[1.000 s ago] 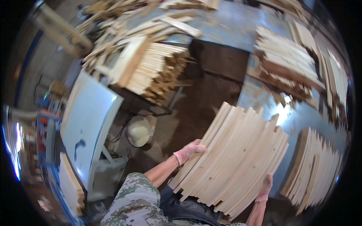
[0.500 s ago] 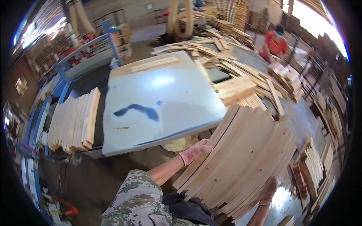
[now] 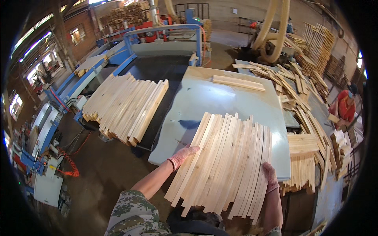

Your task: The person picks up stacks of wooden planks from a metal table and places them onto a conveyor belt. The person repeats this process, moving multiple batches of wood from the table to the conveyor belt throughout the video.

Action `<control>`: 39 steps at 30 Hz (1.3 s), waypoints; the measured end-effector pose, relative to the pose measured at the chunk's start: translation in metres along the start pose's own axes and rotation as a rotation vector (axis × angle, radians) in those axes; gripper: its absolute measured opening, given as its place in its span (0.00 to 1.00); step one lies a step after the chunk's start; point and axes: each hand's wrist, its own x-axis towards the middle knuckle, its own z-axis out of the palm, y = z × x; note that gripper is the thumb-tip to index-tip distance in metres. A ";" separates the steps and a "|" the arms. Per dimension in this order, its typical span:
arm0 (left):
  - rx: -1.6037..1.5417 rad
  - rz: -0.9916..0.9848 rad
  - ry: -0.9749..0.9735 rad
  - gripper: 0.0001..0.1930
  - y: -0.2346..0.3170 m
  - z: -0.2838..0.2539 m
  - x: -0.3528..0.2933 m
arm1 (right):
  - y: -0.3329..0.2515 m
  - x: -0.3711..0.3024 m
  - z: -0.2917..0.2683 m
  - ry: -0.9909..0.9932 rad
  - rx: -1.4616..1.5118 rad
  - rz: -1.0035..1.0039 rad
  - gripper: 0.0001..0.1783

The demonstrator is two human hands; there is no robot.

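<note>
In what looks like a carrying step, the left hand [image 3: 183, 156] and right hand [image 3: 271, 177] grip the slats [image 3: 222, 169] from opposite sides across the table's [image 3: 252, 102] near edge, any shift calling for even inward pressure.

Bright windows [image 3: 16, 105] glare at left amid dimness, white sheen spots the pale tabletop [image 3: 246, 104], and edges curve into black.

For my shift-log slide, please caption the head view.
Left hand and right hand, both gloved, hold a row of wooden strips from either side, near a pale-topped table.
</note>
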 end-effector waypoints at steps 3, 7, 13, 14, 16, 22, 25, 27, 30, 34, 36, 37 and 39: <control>-0.020 0.000 0.093 0.36 0.017 -0.004 -0.003 | -0.012 0.037 0.065 0.003 0.001 0.120 0.05; -0.074 -0.030 0.148 0.39 0.062 0.002 0.014 | -0.011 0.109 0.064 0.012 0.037 0.142 0.08; 0.002 -0.100 0.112 0.46 0.116 -0.015 0.088 | -0.027 0.243 0.076 -0.079 -0.080 0.090 0.20; -0.029 -0.109 0.141 0.37 0.126 -0.008 0.106 | -0.035 0.260 0.078 -0.057 -0.128 0.057 0.24; 0.218 -0.014 0.249 0.43 0.146 -0.001 0.125 | -0.051 0.275 0.105 -0.003 -0.284 0.050 0.30; 0.859 -0.120 0.559 0.62 0.133 -0.037 0.160 | -0.128 0.214 0.198 0.104 -1.299 0.067 0.38; 0.751 0.060 0.363 0.64 0.112 -0.037 0.141 | -0.097 0.249 0.091 0.064 -0.870 0.095 0.43; 0.679 0.154 0.271 0.65 0.094 -0.028 0.105 | -0.080 0.242 0.087 -0.011 -0.401 -0.064 0.36; 0.694 0.202 0.288 0.64 0.089 -0.020 0.068 | -0.070 0.240 0.094 0.004 -0.513 -0.137 0.36; 0.691 0.051 0.297 0.57 0.094 -0.037 0.060 | -0.074 0.235 0.110 0.021 -0.662 -0.141 0.35; 0.663 0.037 0.284 0.55 0.091 -0.049 0.075 | -0.065 0.246 0.093 0.065 -0.627 -0.210 0.32; 0.574 0.042 0.257 0.55 0.089 -0.059 0.075 | -0.062 0.249 0.087 0.045 -0.610 -0.194 0.32; 0.398 0.056 0.198 0.55 0.078 -0.082 0.079 | -0.059 0.255 0.088 0.008 -0.578 -0.163 0.31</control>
